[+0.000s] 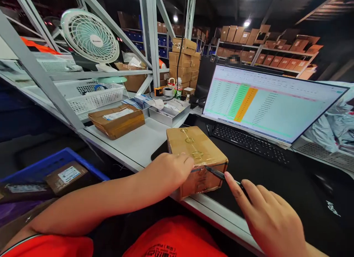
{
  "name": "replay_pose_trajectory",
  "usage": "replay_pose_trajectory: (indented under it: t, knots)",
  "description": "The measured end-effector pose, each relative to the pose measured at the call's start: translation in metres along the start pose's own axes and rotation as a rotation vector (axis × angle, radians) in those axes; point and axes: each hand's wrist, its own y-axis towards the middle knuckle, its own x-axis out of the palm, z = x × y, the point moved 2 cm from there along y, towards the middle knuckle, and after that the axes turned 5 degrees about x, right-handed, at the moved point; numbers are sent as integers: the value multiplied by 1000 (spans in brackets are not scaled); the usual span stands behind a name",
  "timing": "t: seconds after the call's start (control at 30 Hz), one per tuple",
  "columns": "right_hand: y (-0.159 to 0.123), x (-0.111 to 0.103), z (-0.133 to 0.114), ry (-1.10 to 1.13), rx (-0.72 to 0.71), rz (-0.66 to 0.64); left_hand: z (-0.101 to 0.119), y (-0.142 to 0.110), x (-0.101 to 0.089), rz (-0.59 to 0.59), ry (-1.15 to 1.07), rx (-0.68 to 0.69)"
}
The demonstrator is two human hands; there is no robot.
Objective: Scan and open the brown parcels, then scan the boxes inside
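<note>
A small cardboard box (193, 146) wrapped in clear tape sits at the near edge of the desk. My left hand (170, 171) rests closed on its near left corner, steadying it. My right hand (265, 212) grips a thin dark blade or pen-like tool (218, 174), whose tip touches the box's front right edge along the tape seam.
A monitor (272, 102) showing a spreadsheet and a black keyboard (246, 140) stand behind the box. A second taped parcel (117, 120) lies at left, beside a metal tray (168, 115), white baskets (94, 96) and a fan (90, 37). A blue crate (49, 164) holds packages below.
</note>
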Motion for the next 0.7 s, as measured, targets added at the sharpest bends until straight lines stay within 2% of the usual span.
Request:
replay_pose_trajectory:
  t: [0.17,0.3,0.43,0.5,0.57,0.7]
  knots:
    - [-40,14,21,-84,71,-109,14,-6,11,46,114,30]
    - [-63,17,32,-115,126,-146,20,-9,13,54,151,57]
    - [-72,9,45,72,169,-134,18,-19,7,101,109,83]
    - [-67,5,53,217,172,-133,11,-33,5,145,87,76]
    - [-53,4,60,293,109,-131,3,-51,5,165,53,80]
    - [4,16,59,375,-131,-147,-10,-84,10,159,-35,60]
